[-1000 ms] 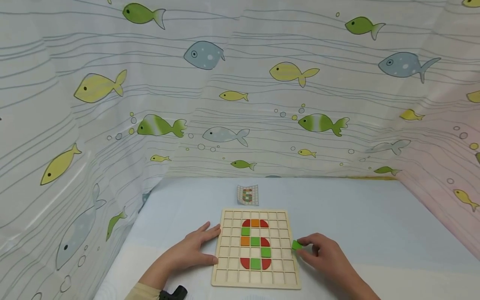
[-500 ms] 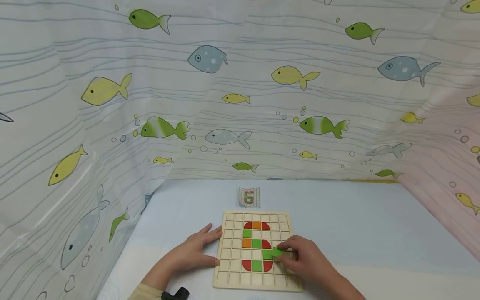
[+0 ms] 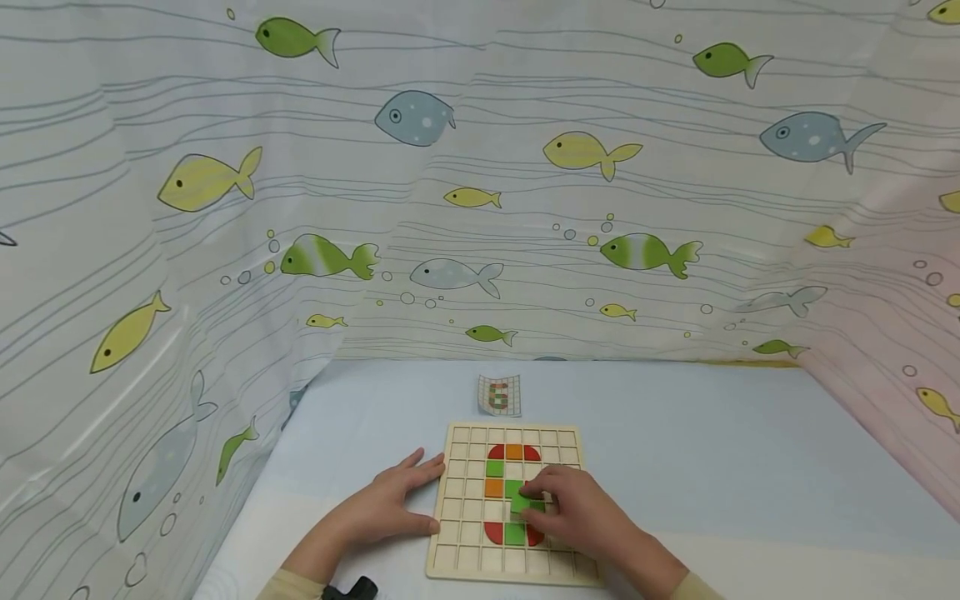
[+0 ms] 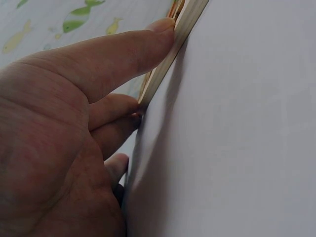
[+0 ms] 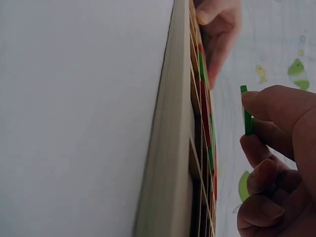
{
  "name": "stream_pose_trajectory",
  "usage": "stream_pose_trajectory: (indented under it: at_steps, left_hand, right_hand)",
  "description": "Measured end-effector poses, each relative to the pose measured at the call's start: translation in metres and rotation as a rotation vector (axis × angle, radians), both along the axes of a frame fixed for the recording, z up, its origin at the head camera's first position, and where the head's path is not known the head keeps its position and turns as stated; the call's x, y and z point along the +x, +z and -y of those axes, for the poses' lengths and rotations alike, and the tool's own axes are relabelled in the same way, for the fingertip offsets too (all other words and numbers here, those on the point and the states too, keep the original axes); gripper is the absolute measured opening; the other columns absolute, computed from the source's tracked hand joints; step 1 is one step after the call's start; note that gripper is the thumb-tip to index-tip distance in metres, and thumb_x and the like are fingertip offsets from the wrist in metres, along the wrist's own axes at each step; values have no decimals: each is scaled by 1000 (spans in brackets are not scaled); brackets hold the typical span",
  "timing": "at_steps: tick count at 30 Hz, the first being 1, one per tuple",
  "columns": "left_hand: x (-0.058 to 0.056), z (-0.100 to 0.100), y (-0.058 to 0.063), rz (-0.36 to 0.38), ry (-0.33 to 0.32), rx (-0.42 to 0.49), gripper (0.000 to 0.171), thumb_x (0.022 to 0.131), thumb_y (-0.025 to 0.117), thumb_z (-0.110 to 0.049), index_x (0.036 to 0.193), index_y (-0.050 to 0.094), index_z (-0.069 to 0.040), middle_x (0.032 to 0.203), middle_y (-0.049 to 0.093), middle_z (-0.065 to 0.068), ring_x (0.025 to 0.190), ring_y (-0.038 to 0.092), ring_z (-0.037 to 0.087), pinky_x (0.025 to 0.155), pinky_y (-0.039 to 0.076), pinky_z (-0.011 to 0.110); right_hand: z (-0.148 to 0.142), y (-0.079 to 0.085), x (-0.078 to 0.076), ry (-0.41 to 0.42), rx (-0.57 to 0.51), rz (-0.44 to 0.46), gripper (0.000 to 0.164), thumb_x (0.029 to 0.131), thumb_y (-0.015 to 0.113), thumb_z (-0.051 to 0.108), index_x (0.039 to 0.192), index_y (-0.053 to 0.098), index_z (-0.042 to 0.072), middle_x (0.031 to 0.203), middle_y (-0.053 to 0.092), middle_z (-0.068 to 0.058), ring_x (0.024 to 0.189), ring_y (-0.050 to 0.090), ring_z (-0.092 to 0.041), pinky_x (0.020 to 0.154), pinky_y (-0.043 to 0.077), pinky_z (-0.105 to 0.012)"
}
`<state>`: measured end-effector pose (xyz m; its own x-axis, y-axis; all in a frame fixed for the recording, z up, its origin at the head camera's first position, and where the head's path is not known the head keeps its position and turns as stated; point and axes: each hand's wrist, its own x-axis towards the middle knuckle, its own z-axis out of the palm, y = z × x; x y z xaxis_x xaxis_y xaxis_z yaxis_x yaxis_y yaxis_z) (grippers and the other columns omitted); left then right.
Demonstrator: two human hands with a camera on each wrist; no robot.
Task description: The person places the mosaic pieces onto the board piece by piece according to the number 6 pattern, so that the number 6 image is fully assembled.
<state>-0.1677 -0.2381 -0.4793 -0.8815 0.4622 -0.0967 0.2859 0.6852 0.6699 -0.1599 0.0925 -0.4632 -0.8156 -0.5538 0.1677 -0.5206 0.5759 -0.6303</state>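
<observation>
A light wooden grid board (image 3: 457, 554) lies on the table with red, orange and green tiles set in a curved figure. My left hand (image 3: 378, 510) rests at its left side, thumb and fingertips against the edge. In the left wrist view, that thumb touches the board's rim (image 4: 185, 32). Over the middle of the figure, my right hand (image 3: 581, 510) pinches a green square tile (image 5: 246, 111) between thumb and fingers. The right wrist view shows this tile raised above the board, its other fingers curled underneath. The right hand covers some tiles and squares in the head view.
Behind the board lies a small pattern card (image 3: 498, 396) with a similar coloured figure on a grid. A fish-print curtain (image 3: 480, 208) stands around the table's back and sides. A black device (image 3: 352, 588) sits at the left wrist.
My right hand has carried the green tile leftward from beside the board's right edge to over the figure's middle. The left hand has kept its place at the board's edge.
</observation>
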Motion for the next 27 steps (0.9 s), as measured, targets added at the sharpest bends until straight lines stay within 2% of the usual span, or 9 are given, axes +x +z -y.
stream_pose_trajectory:
  at_steps: [6, 16, 27]
  left_hand:
    - [0, 0, 0, 3, 0, -5, 91, 74, 78, -57, 150, 47, -19, 156, 36, -8, 148, 15, 36, 105, 18, 72]
    - [-1, -1, 2, 7, 0, -10, 88, 75, 79, -53, 150, 47, -20, 156, 35, -9, 147, 17, 37, 105, 19, 71]
    - [0, 0, 2, 21, 3, -11, 88, 76, 79, -54, 150, 46, -21, 157, 34, -10, 148, 15, 36, 106, 19, 71]
  right_hand:
    - [16, 3, -4, 21, 47, 10, 24, 86, 77, 35, 105, 77, 20, 98, 64, 19, 91, 59, -3, 82, 52, -28]
    - [31, 2, -7, 25, 131, -10, 23, 86, 77, 33, 104, 78, 19, 95, 61, 17, 87, 57, -2, 79, 50, -26]
    - [39, 2, -9, 56, 157, -29, 21, 86, 77, 33, 101, 79, 18, 90, 59, 17, 80, 54, 0, 74, 49, -22]
